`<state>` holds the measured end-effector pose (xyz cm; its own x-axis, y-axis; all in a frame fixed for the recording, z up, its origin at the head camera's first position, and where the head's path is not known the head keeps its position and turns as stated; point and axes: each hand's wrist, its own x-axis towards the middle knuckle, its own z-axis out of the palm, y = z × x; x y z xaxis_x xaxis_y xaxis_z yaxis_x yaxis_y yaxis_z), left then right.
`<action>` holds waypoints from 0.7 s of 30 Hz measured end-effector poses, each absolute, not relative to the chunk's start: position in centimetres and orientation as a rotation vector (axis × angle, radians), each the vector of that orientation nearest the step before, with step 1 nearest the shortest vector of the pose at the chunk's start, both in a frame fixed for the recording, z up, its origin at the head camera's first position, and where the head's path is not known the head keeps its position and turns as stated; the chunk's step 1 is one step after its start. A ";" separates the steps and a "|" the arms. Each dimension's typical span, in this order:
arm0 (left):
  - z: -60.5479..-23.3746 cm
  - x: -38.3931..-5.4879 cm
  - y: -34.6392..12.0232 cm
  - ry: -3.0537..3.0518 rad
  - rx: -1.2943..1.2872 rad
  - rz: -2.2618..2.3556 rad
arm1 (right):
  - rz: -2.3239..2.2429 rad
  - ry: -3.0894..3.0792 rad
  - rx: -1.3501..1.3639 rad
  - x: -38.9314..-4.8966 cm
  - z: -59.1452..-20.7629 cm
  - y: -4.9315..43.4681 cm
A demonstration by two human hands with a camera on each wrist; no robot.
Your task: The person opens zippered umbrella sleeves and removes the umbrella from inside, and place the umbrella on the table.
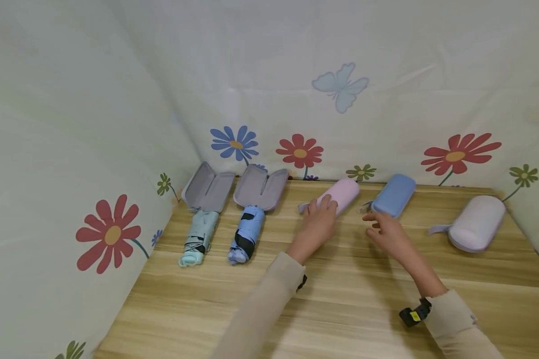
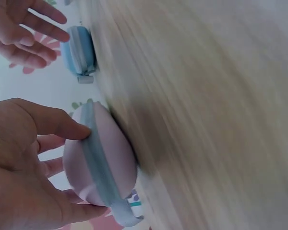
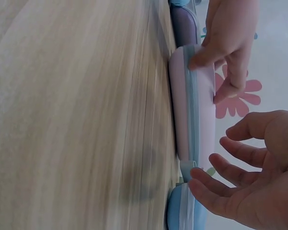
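A closed pink zip case (image 1: 345,193) lies on the wooden table near the back wall. My left hand (image 1: 316,224) grips its near end, and in the left wrist view the thumb rests on the grey zip band (image 2: 97,153) while the other fingers curve round the far side. My right hand (image 1: 388,237) hovers with loosely bent fingers, holding nothing, just in front of a closed blue zip case (image 1: 395,194). In the right wrist view the right hand (image 3: 259,167) is apart from the pink case (image 3: 180,105).
Two opened grey-lined cases (image 1: 222,192) stand at the back left. In front of them lie a mint folded umbrella (image 1: 202,229) and a blue folded umbrella (image 1: 250,227). A closed whitish zip case (image 1: 478,224) is at the right. Flower-printed sheeting (image 1: 269,99) borders the table.
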<state>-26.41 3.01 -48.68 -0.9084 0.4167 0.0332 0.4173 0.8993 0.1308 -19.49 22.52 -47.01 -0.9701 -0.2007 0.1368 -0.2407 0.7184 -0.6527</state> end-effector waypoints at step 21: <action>-47.1 -24.9 2.9 -3.154 -0.629 -0.199 | 1.119 -2.907 0.371 -19.5 -47.0 21.7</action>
